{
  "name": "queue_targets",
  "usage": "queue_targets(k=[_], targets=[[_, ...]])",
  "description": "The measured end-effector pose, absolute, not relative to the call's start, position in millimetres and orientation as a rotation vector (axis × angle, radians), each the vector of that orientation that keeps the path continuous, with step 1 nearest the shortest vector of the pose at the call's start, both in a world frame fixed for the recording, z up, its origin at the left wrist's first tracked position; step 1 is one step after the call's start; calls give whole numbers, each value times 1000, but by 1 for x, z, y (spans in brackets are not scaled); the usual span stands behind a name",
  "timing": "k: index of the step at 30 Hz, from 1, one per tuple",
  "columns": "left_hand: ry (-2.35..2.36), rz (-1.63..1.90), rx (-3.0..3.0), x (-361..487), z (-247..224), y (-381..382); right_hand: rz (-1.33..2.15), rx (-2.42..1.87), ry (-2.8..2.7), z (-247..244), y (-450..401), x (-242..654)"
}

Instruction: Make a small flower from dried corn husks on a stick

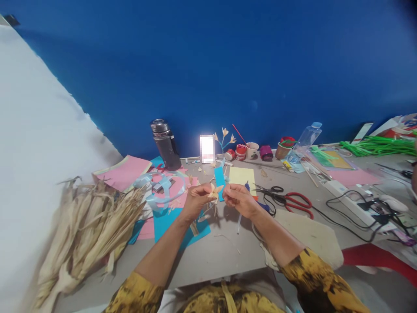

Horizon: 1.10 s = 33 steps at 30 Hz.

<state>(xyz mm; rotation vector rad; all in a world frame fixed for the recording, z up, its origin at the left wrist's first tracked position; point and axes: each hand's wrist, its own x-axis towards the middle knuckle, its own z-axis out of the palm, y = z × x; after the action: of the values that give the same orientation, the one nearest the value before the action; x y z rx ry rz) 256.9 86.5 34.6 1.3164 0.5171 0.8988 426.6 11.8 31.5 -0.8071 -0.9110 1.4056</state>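
Observation:
Above the middle of the table, my left hand (pixel 197 196) pinches a small cream flower (pixel 215 191) that looks made of dried corn husk. Its pointed petals spread to the right. My right hand (pixel 239 198) is just right of the flower, with fingers pressed together; whatever they hold is too small to make out. Below my hands lie blue paper (pixel 166 226) and thin husk strips (pixel 194 228). A finished-looking stem of similar flowers (pixel 224 132) stands upright behind. A blue glue gun (pixel 263 206) lies partly hidden behind my right forearm.
A large bundle of dried husks (pixel 87 230) lies at left, near a dark thermos (pixel 166 145). Red-handled scissors (pixel 298 202), paint jars (pixel 241 152), a paper cup (pixel 252 150), a plastic bottle (pixel 306 139) and a power strip (pixel 352 204) with trailing cables are to the right.

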Motion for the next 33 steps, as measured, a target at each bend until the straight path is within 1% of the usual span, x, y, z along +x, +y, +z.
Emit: queue_targets(k=[6, 11, 22, 28, 30, 33], targets=[[544, 879, 1177, 261, 22, 90, 1375, -821, -944, 28, 12, 426], [586, 900, 1232, 261, 15, 94, 1355, -845, -960, 26, 13, 427], [686, 1006, 1360, 265, 22, 86, 1245, -954, -982, 21, 16, 426], [716, 1000, 1286, 268, 13, 88, 1189, -1003, -1014, 19, 17, 424], [684, 979, 1199, 269, 9, 90, 1206, -974, -1006, 20, 17, 423], [671, 951, 1068, 270, 6, 93, 1324, -858, -883, 22, 18, 424]])
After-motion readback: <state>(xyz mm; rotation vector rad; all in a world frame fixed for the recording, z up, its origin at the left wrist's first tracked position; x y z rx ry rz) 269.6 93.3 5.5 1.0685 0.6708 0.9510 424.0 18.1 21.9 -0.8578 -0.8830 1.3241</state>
